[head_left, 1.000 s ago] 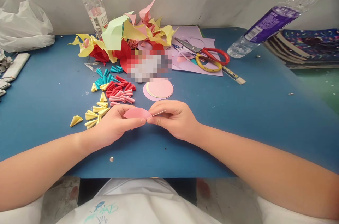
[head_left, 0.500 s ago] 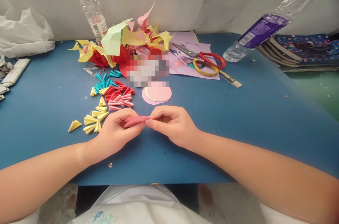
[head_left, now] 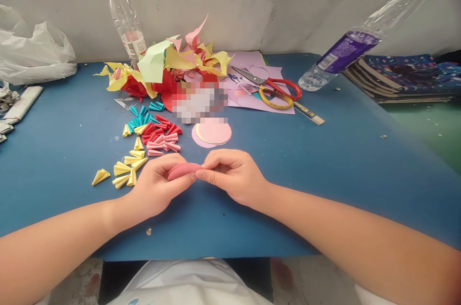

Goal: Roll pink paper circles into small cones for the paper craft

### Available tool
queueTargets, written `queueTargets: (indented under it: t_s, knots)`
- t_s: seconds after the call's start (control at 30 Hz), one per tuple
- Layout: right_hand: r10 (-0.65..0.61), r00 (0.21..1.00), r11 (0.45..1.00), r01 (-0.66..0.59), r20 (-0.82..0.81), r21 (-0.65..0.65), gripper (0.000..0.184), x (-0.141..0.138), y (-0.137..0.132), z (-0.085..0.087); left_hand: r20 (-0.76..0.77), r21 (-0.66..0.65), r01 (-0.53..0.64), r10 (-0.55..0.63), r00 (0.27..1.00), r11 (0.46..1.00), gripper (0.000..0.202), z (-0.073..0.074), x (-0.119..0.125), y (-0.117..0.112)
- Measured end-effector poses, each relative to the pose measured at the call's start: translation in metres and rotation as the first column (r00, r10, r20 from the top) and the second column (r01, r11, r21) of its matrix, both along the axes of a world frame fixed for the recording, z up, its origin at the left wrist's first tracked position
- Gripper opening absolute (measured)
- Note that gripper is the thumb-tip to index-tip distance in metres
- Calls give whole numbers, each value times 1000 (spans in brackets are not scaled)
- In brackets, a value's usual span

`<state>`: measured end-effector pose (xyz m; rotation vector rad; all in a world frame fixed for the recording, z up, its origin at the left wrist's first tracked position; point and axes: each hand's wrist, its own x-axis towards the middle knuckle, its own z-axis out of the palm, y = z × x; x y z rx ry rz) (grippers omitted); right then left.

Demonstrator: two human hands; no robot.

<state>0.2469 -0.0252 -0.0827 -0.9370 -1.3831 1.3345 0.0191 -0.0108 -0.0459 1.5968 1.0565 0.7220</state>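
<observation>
A curved piece of pink paper [head_left: 183, 170], folded or bent over, is held above the table's front part. My left hand [head_left: 161, 177] pinches it from the left between thumb and fingers. My right hand [head_left: 230, 171] grips its right end with thumb and forefinger, the other fingers curled in. Just beyond the hands lies a stack of round paper discs [head_left: 215, 132], pink on top. Small rolled paper cones lie in groups at the left: yellow cones [head_left: 122, 168], red cones [head_left: 153, 133], pink cones [head_left: 163, 144] and teal cones [head_left: 140, 119].
Crumpled coloured paper [head_left: 154, 65] is heaped at the back beside a clear bottle [head_left: 124, 21]. Scissors [head_left: 275, 93] lie on lilac paper sheets [head_left: 248, 101]. A purple-labelled bottle [head_left: 347, 50], a stack of books [head_left: 403, 77] and a white plastic bag [head_left: 36, 53] stand around the blue table [head_left: 306, 161].
The thin pale edge that stuck out above my right fingers no longer shows, and the pink paper looks more closed. The view has tilted up slightly; both hands stay nearly in place.
</observation>
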Motion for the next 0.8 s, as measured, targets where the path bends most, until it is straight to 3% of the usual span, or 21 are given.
queueTargets:
  t_s: [0.23,0.4,0.6,0.8]
  knots:
    - [116,992,981,-122,48,153,26,5,7,-3,61,-187,19,-8,998,982,38,5,-3,4]
    - [97,991,963,-116,90,243,30,4,9,-2,70,-322,38,-16,997,946,42,4,-5,5]
    - [85,992,969,-104,91,224,30,4,6,1,45,-329,-4,20,999,944,43,2,-7,5]
    - [87,996,980,-87,5,181,18,4,2,0,98,-374,56,-20,995,926,32,0,-9,7]
